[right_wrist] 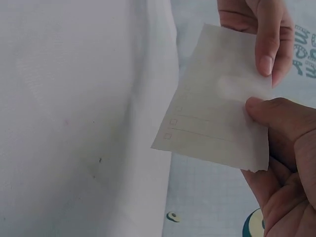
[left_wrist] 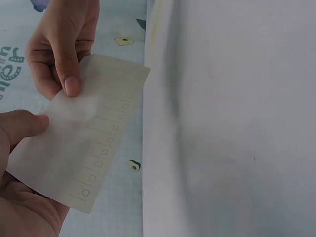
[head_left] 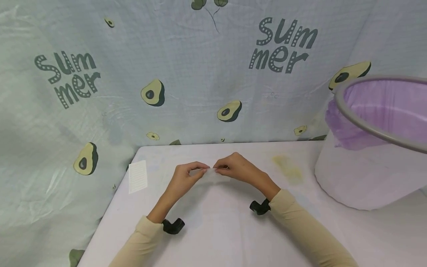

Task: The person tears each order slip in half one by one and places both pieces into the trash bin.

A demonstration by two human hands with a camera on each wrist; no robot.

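Observation:
Both hands hold one small white sheet of paper (left_wrist: pixel 91 123) above the table, printed with thin lines and a column of little checkboxes along one edge. My left hand (head_left: pixel 182 181) pinches it with the thumb on top and fingers beneath. Close by, my right hand (head_left: pixel 238 168) pinches the same edge, thumb also on the face of the sheet. The two thumbs lie near each other in the left wrist view. A short ragged bit shows on the paper's edge by the right hand in the right wrist view. From the head view the sheet appears nearly edge-on.
Another lined white paper (head_left: pixel 138 176) lies at the table's left edge. On the right stands a large white bin (head_left: pixel 360 178) with a purple liner (head_left: pixel 353 137) folded over its rim. A cloth (head_left: pixel 186 74) printed with avocados hangs behind the white-covered table (head_left: pixel 217 237).

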